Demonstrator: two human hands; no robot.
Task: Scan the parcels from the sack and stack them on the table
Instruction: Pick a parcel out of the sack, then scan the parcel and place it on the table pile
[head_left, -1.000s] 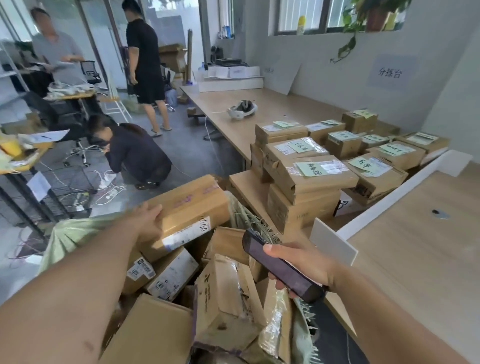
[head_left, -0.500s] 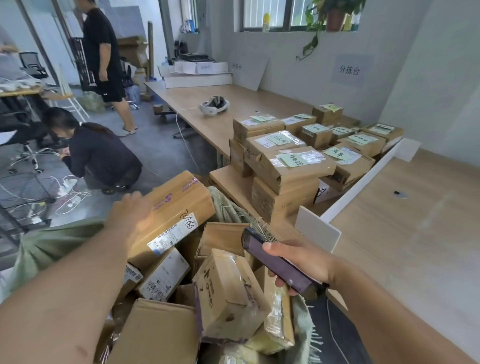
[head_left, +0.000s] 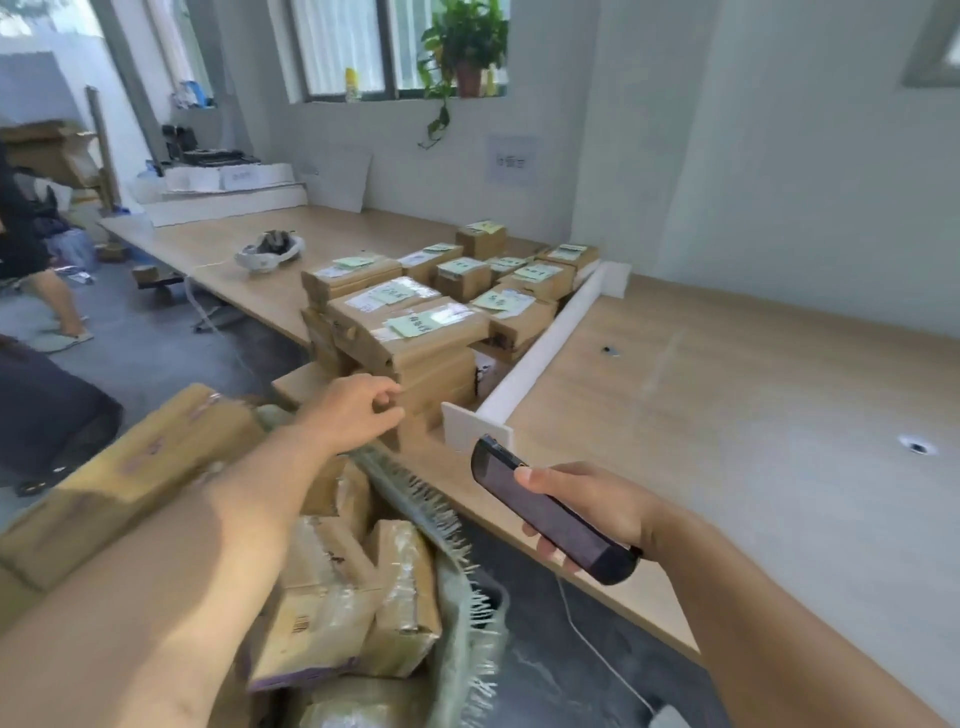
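Observation:
My left hand (head_left: 358, 410) reaches out over the sack, fingers loosely curled and holding nothing, its fingertips right at the near corner of the stack of labelled parcels (head_left: 415, 332) on the wooden table (head_left: 727, 415). Behind my left forearm a long brown parcel (head_left: 130, 478) lies on the pile. My right hand (head_left: 592, 514) grips a dark handheld scanner (head_left: 545, 512) above the table's front edge. Below, the green woven sack (head_left: 462, 597) with a frayed rim holds several taped cardboard parcels (head_left: 332, 597).
A white divider (head_left: 545, 353) runs across the table to the right of the parcels. A white headset (head_left: 267, 252) lies further back. One person stands at far left (head_left: 31, 249) and another crouches (head_left: 47, 410). A white cable (head_left: 597, 644) trails on the floor.
My left hand has come off the long brown parcel and moved right to the stack on the table. My view has swung right. The scanner stays in my right hand.

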